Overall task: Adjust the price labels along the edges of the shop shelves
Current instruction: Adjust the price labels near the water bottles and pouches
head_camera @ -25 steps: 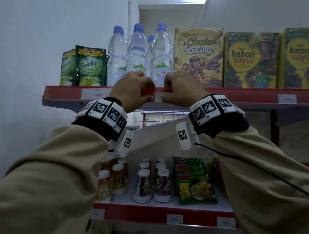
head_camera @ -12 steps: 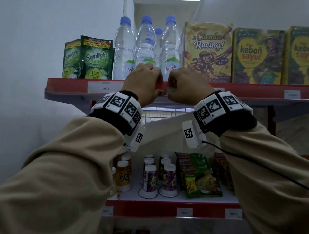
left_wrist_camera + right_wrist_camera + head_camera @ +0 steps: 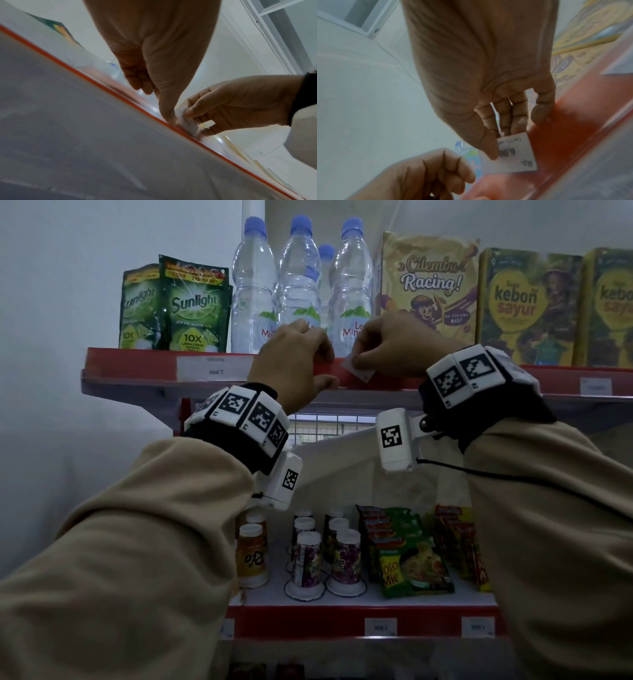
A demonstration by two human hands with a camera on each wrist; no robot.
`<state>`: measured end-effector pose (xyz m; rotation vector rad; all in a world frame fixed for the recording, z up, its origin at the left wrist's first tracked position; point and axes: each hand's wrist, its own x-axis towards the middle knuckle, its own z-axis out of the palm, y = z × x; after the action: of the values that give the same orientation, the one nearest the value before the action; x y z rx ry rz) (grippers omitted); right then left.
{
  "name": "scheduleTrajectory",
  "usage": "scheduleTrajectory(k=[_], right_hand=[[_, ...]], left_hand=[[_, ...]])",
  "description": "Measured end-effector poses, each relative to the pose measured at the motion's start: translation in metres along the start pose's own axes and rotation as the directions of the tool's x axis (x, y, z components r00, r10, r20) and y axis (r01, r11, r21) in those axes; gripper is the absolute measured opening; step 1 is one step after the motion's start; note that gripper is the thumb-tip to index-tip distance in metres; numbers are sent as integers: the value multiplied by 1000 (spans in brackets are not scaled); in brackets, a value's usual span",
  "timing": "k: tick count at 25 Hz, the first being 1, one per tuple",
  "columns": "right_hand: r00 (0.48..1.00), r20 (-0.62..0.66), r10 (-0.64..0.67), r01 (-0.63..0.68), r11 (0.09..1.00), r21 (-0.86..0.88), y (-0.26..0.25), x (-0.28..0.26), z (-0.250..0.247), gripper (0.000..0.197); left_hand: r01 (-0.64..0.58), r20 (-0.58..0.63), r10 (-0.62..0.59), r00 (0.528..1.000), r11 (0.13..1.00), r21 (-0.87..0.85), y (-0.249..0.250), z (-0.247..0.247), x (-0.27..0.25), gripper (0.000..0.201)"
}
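- Hands work side by side at the red edge strip (image 3: 144, 361) of the upper shelf, right in front of the water bottles (image 3: 298, 292).
- Right hand (image 3: 390, 347) pinches a white price label (image 3: 358, 371) between thumb and forefinger; the other fingers are loosely bent behind it.
- In the right wrist view the price label (image 3: 510, 154) sits tilted against the strip, its print reading "6.00" and "Rp", with the thumb tip covering part of the number.
- Left hand (image 3: 294, 361) sits just left of the label, fingers curled over the top of the strip and the thumb pressed beneath its lower edge, so it grips the strip itself.
- From the left wrist view, the left thumb tip meets the strip right beside the label (image 3: 187, 124), and the right hand (image 3: 240, 102) holds that label from the other side.
- Further left along the strip, a second white label (image 3: 214, 368) lies flat under the Sunlight pouches (image 3: 195, 306).
- Right of the bottles stand a Cilembu Racing box (image 3: 428, 282) and kebon sayur boxes (image 3: 527, 306), with another label (image 3: 595, 386) on the strip below them.
- Below the strip, the lower shelf carries small upside-down cups (image 3: 306, 559) and noodle packets (image 3: 411, 563), with two more labels (image 3: 380, 627) on its own red edge.
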<state>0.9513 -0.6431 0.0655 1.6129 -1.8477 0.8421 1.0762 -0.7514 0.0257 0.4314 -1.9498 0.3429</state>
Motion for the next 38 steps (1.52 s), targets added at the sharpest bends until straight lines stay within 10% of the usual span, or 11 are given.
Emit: scheduleTrajectory(k=[6, 14, 17, 22, 38], right_hand=[[922, -320, 219, 40, 768, 640, 13, -6, 11, 22], [927, -243, 285, 126, 373, 919, 2, -22, 45, 32], [930, -271, 247, 135, 458, 879, -2, -25, 47, 28], [899, -433, 69, 138, 893, 429, 6, -22, 37, 11], [885, -461, 65, 152, 896, 418, -4, 6, 44, 4]], left_hand=[[10, -45, -15, 999, 994, -111, -5, 6, -1, 26], [40, -102, -67, 993, 970, -239, -6, 13, 0, 35], [33, -97, -54, 994, 977, -211, -7, 12, 0, 23], [31, -65, -48, 997, 969, -245, -10, 7, 1, 21], [13, 52, -16, 999, 998, 62, -29, -23, -4, 32]])
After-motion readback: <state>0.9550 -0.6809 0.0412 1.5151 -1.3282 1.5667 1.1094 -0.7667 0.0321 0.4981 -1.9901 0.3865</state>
